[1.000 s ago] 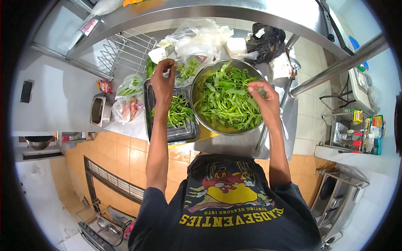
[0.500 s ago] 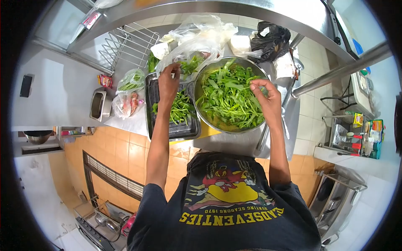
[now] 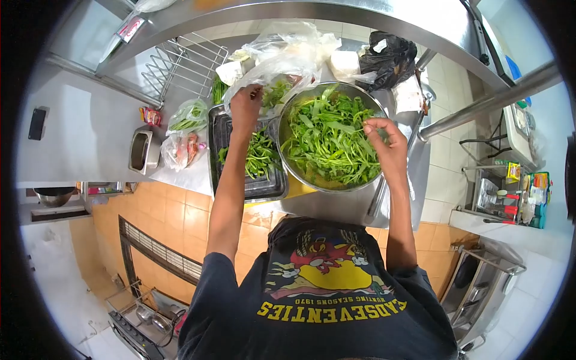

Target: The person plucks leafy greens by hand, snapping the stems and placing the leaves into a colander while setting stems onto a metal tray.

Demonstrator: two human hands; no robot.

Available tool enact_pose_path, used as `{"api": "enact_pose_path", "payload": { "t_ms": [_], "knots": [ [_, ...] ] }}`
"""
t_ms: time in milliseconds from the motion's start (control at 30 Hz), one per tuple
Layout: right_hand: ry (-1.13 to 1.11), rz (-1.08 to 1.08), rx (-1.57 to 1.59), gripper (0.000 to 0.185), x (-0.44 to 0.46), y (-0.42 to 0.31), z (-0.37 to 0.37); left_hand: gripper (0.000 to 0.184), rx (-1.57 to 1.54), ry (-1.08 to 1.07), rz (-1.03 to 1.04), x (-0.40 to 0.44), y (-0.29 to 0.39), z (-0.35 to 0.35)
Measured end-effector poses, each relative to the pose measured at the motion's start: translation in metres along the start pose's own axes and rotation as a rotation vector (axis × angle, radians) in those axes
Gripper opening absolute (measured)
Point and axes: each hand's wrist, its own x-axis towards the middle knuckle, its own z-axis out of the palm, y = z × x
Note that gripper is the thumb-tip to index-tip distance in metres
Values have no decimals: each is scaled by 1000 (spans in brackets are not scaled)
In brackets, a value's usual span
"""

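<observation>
Long-leafed greens fill a round metal strainer on the steel table. At its right side, my right hand is closed, thumb and forefinger pinched over the edge of the leaves; anything between them is too small to make out. My left hand has curled fingers over the far part of a black rectangular tray, beside a clear plastic bag with greens inside. What its fingertips hold is hidden. Cut green stems lie in the tray under my left forearm.
Bagged greens and another plastic bag sit left of the tray, near a small steel pan. A wire rack and a black plastic bag stand farther back. A steel shelf spans overhead.
My left hand has moved slightly up and right, its fingers curling more. My right hand has shifted slightly right and down, away from the middle of the strainer.
</observation>
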Motion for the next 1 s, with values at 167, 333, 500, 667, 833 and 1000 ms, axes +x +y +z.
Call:
{"api": "enact_pose_path", "payload": {
  "t_ms": [167,333,500,667,833,1000],
  "knots": [
    [-3,16,9,13,3,1,3,19,-236,92,-177,-32,44,-64],
    [-13,21,42,11,7,10,10,19,-183,19,-265,-83,50,-109],
    [-55,10,89,10,10,4,21,22,25,-31,-231,-111,13,-116],
    [-105,-14,104,10,11,2,33,29,-83,-3,-162,-110,22,-101],
    [-190,-13,134,11,3,-4,53,36,-118,-81,270,-97,118,-83],
    [-256,-27,117,14,-7,-9,62,25,-21,-186,247,-111,126,-71]
  ]
}}
